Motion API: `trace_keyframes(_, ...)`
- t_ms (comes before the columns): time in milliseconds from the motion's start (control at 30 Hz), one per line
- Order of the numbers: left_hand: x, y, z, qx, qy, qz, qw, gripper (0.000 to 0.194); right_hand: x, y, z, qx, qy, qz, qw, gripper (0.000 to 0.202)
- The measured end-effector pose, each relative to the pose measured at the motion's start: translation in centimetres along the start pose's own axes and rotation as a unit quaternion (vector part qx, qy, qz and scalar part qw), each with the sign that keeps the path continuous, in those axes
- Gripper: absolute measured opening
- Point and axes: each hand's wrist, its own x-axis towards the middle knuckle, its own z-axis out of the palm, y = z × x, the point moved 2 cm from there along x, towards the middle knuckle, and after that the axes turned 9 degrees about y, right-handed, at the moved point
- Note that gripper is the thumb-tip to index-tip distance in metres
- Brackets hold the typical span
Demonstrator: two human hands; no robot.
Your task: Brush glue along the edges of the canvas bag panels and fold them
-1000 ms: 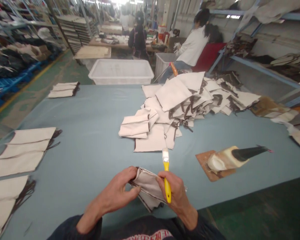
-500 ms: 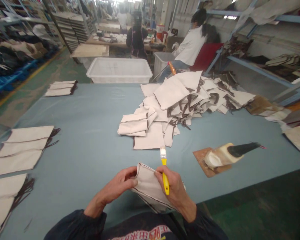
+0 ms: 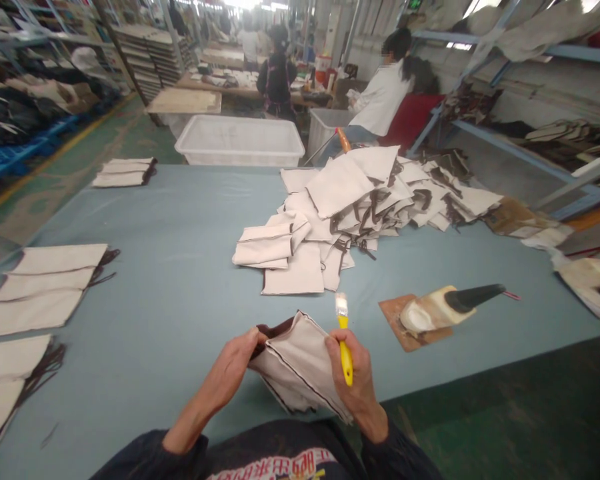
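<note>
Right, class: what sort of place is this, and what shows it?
Probably a factory workshop for fabric goods: a heap of similar pale pieces lies on a large table, loaded shelving stands at the right, and a person in white sits beyond.

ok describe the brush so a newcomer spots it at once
Find the blue-grey table, then the right hand over its near side. The brush is in that hand, pale bristles pointing towards the fabric heap. Its bright yellow handle stands out beside the cream fabric piece.

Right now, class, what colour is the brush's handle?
The brush handle is yellow, best seen in the head view.
</note>
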Motion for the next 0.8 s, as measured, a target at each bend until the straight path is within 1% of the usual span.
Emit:
trace_keyframes(67,-0.8,1.3,0.1,0.032,-0.01,0.03,0.999,0.052,-0.2,0.2,-0.1,0.003,0.0,0.009,1.0,0.022)
trace_keyframes(200,-1.2,3.3,0.8,0.098,-0.088,0.039,0.991,0.035,-0.7,0.0,0.0,0.021,-0.031,0.004,0.999,0.022)
trace_keyframes(233,-1.1,3.5,1.2,0.117,-0.107,0.04,0.987,0.03,-0.8,-0.1,0.0,0.025,-0.043,-0.001,0.999,0.022)
trace_keyframes(300,-0.8,3.6,1.8,0.132,-0.126,0.045,0.982,0.022,-1.1,-0.2,-0.1,0.03,-0.062,-0.01,0.998,0.023)
trace_keyframes(400,-0.5,3.4,2.6,0.108,-0.15,0.041,0.982,0.024,-1.5,0.0,-0.4,0.029,-0.065,-0.022,0.997,0.02)
trace_keyframes(433,-0.5,3.3,2.8,0.114,-0.161,0.041,0.98,0.024,-1.6,0.1,-0.6,0.028,-0.057,-0.034,0.997,0.019)
trace_keyframes(500,-0.5,3.3,3.1,0.149,-0.183,0.049,0.971,0.023,-1.9,0.4,-1.3,0.025,-0.03,-0.083,0.996,0.018)
trace_keyframes(567,-0.7,3.7,3.2,0.174,-0.192,0.059,0.964,0.023,-2.3,0.7,-2.1,0.018,0.011,-0.142,0.99,0.017)
trace_keyframes(633,-1.1,4.4,3.2,0.167,-0.188,0.062,0.966,0.026,-2.7,1.2,-3.0,0.005,0.06,-0.168,0.984,0.017)
trace_keyframes(700,-1.7,5.0,3.0,0.17,-0.163,0.067,0.97,0.029,-3.0,1.9,-3.8,-0.007,0.111,-0.146,0.983,0.017)
trace_keyframes(800,-2.6,5.4,2.7,0.207,-0.099,0.096,0.968,0.033,-3.3,2.8,-4.7,-0.001,0.165,-0.095,0.982,0.017)
